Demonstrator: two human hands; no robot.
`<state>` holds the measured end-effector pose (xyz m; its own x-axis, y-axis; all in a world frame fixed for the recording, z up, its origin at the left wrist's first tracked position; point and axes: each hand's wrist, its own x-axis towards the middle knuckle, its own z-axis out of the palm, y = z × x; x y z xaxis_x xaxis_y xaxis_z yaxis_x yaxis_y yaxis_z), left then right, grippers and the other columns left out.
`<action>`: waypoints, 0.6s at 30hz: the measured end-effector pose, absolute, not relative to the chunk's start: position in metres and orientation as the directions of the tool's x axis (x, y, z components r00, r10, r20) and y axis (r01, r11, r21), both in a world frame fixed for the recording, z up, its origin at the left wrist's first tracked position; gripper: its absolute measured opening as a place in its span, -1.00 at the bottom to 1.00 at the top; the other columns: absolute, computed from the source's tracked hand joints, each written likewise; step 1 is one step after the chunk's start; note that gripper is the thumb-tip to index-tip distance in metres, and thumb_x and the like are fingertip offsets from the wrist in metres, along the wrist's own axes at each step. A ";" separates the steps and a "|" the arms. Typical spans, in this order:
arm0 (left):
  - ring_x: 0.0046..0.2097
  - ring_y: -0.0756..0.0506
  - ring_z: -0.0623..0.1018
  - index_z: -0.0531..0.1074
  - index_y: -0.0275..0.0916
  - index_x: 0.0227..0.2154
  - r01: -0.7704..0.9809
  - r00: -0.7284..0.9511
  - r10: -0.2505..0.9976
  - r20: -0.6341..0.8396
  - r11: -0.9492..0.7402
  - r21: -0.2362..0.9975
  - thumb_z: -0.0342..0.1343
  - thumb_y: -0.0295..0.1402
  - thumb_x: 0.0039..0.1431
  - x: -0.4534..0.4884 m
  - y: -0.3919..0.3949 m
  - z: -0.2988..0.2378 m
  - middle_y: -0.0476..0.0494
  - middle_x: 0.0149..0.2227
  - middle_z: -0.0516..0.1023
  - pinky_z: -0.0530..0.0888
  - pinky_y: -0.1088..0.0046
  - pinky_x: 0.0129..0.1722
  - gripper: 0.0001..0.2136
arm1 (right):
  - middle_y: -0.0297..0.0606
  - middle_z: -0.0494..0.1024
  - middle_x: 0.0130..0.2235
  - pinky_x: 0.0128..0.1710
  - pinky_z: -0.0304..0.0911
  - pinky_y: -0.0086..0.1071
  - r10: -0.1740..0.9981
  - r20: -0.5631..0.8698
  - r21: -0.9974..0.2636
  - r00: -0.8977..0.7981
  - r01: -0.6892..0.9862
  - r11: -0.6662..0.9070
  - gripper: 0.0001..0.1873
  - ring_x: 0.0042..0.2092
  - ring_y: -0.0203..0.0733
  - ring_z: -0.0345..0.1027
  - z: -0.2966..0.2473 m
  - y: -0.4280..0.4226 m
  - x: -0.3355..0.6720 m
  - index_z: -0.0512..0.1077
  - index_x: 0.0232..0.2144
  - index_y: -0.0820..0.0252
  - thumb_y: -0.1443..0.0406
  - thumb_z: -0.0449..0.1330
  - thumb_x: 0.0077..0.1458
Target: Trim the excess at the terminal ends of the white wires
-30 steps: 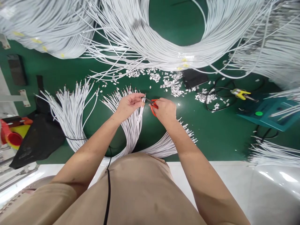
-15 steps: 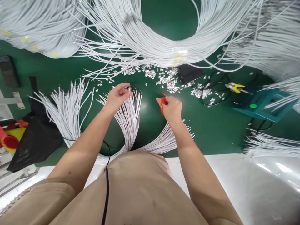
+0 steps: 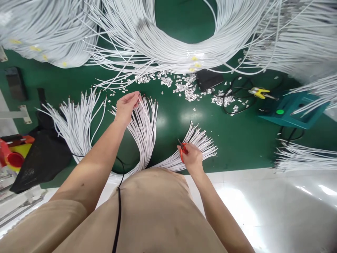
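My left hand (image 3: 126,108) is closed in a pinch at the tips of the middle bundle of white wires (image 3: 147,135), with one white wire (image 3: 140,101) between the fingertips. My right hand (image 3: 194,159) grips small red-handled pliers (image 3: 182,151), jaws toward the upper left, over the right-hand bundle of white wires (image 3: 204,142). Dark tips show at the ends of many wires. Loose small silvery metal pieces (image 3: 187,88) lie scattered on the green table beyond both hands.
A big coil of white cable (image 3: 181,56) spans the back. Another bundle (image 3: 79,123) lies at the left beside a black bag (image 3: 42,161). To the right are a teal device (image 3: 297,110), yellow-handled tool (image 3: 260,93) and black wallet-like object (image 3: 209,80).
My right hand has moved down toward me with the pliers, from open table to the right-hand bundle. My left fingers have closed in on a wire. The view has shifted slightly.
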<state>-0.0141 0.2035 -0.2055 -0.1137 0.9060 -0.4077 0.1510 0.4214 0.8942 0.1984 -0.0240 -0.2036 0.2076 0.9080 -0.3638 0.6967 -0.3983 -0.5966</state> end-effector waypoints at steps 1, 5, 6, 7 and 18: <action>-0.34 0.02 0.52 0.49 -0.24 -0.28 0.125 -0.122 0.900 -0.419 0.433 0.893 0.21 -0.24 -0.13 -0.015 0.205 -0.206 -0.11 -0.35 0.54 0.42 0.55 -0.37 -0.70 | -0.33 0.33 -0.56 -0.50 -0.01 -0.47 0.905 -0.376 -0.599 0.199 0.693 -0.401 -0.67 -0.51 -0.34 0.15 -0.202 -0.029 0.196 0.35 -0.63 0.21 0.17 0.07 0.07; -0.40 0.04 0.50 0.47 -0.27 -0.29 0.165 -0.166 0.914 -0.369 0.395 0.904 0.22 -0.33 -0.15 -0.018 0.207 -0.210 -0.07 -0.40 0.50 0.40 0.57 -0.43 -0.71 | -0.32 0.34 -0.53 -0.48 0.00 -0.47 0.897 -0.399 -0.595 0.188 0.692 -0.409 -0.70 -0.48 -0.34 0.16 -0.199 -0.046 0.187 0.35 -0.61 0.21 0.20 0.06 0.08; -0.41 0.04 0.49 0.46 -0.27 -0.28 0.222 -0.178 0.930 -0.321 0.356 0.908 0.20 -0.35 -0.13 -0.019 0.207 -0.211 -0.06 -0.40 0.49 0.40 0.56 -0.44 -0.72 | -0.32 0.35 -0.52 -0.47 0.00 -0.47 0.898 -0.398 -0.590 0.187 0.697 -0.407 -0.71 -0.47 -0.33 0.17 -0.199 -0.049 0.185 0.35 -0.60 0.21 0.21 0.06 0.08; -0.42 0.04 0.49 0.46 -0.27 -0.28 0.296 -0.185 0.948 -0.257 0.304 0.906 0.18 -0.36 -0.10 -0.020 0.207 -0.213 -0.06 -0.40 0.49 0.39 0.56 -0.44 -0.74 | -0.31 0.35 -0.52 -0.46 -0.01 -0.47 0.899 -0.398 -0.586 0.185 0.703 -0.404 -0.72 -0.46 -0.33 0.17 -0.198 -0.053 0.184 0.35 -0.60 0.21 0.22 0.06 0.08; -0.18 -0.05 0.45 0.41 -0.25 -0.15 0.691 0.098 0.994 -0.041 -0.039 0.722 0.04 -0.31 0.07 0.008 0.165 -0.165 -0.16 -0.14 0.43 0.39 0.46 -0.25 -0.73 | -0.26 0.40 -0.45 -0.36 -0.07 -0.37 0.944 -0.257 -0.365 0.208 0.883 -0.294 -0.84 -0.37 -0.24 0.17 -0.180 -0.044 0.196 0.38 -0.53 0.22 0.28 0.08 0.01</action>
